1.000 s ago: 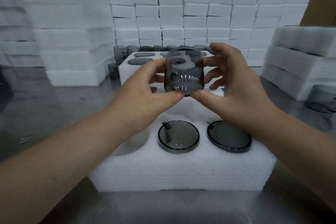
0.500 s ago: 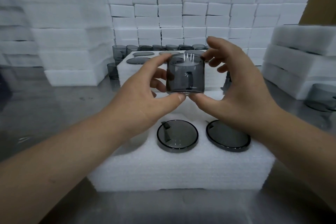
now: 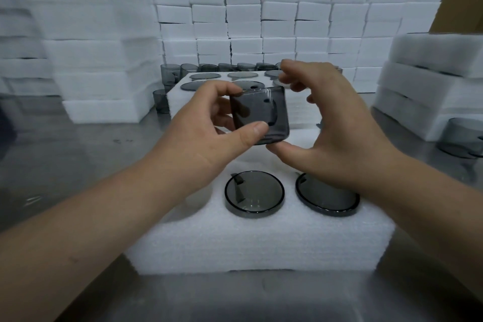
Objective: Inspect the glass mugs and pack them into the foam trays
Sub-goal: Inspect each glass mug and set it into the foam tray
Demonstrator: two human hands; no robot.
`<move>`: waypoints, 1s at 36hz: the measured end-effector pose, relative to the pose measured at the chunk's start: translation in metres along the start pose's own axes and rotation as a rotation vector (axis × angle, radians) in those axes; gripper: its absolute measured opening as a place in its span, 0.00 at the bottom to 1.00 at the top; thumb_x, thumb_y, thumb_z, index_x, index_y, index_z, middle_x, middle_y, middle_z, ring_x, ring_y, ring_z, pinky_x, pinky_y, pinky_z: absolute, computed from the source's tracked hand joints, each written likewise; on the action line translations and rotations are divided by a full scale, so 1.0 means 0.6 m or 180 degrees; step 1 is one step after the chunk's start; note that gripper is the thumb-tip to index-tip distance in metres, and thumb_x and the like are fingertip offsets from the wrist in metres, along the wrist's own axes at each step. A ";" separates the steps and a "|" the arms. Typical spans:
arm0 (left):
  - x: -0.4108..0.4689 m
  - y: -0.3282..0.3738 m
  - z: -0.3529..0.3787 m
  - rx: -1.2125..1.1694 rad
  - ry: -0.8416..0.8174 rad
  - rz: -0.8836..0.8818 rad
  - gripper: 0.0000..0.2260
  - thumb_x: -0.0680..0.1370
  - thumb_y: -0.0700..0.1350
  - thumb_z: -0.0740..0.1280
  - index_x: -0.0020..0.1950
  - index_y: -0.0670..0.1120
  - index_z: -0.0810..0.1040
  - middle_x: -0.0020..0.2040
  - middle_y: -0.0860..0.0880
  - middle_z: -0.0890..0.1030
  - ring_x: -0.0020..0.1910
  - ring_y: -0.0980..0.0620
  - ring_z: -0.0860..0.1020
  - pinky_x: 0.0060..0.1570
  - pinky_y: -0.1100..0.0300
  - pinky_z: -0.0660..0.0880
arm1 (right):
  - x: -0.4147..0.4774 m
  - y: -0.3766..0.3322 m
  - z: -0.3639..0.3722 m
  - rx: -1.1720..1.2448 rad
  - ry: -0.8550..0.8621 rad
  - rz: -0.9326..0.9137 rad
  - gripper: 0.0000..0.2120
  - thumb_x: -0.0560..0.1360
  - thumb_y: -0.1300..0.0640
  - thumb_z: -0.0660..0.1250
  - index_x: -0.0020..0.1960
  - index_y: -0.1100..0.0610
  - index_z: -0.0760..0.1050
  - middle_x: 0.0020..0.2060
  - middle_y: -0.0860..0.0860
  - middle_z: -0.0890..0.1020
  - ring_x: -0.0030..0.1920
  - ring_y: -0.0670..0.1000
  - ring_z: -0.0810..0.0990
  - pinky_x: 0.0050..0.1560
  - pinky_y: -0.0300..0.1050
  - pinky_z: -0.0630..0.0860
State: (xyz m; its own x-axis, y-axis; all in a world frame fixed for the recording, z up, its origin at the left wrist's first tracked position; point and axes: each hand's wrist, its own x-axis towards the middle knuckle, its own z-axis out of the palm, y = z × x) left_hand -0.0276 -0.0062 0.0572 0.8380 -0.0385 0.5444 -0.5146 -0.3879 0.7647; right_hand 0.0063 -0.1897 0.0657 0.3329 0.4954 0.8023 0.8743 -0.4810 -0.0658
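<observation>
Steel bench (image 3: 78, 165), foam stacks (image 3: 279, 21) far & at sides. Mug (image 3: 261, 115) tilted vs upright 0.5 s ago. Left hand (image 3: 198, 138) pinches it; right hand (image 3: 339, 133) grip unclear.

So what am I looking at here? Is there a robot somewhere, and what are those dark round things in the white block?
No robot here: these are a person's two bare hands, filmed by a wide-angle camera worn on the head, looking forward and down. The left hand pinches a smoky glass mug between thumb and forefinger, tilted in the air; the right hand cups its other side, thumb under its lower edge. Below, on a metal table, lies a white foam tray. A middle mug and a right mug sit in its pockets: your dark round things. The left pocket, partly hidden by the arm, looks empty. Behind stand a second tray, loose mugs and stacked foam blocks.
</observation>
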 end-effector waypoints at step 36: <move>-0.013 0.017 0.002 0.0426 0.0149 0.0830 0.22 0.63 0.54 0.71 0.52 0.63 0.66 0.56 0.63 0.75 0.59 0.62 0.75 0.59 0.62 0.73 | -0.002 0.005 0.008 0.0098 -0.0014 0.0441 0.34 0.66 0.45 0.70 0.69 0.51 0.62 0.50 0.42 0.71 0.47 0.38 0.69 0.50 0.23 0.64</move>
State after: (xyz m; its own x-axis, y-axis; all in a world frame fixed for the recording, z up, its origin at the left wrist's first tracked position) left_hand -0.0392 -0.0108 0.0602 0.6698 -0.1115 0.7341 -0.6802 -0.4887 0.5464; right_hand 0.0106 -0.1881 0.0618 0.4527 0.4289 0.7817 0.8302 -0.5226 -0.1941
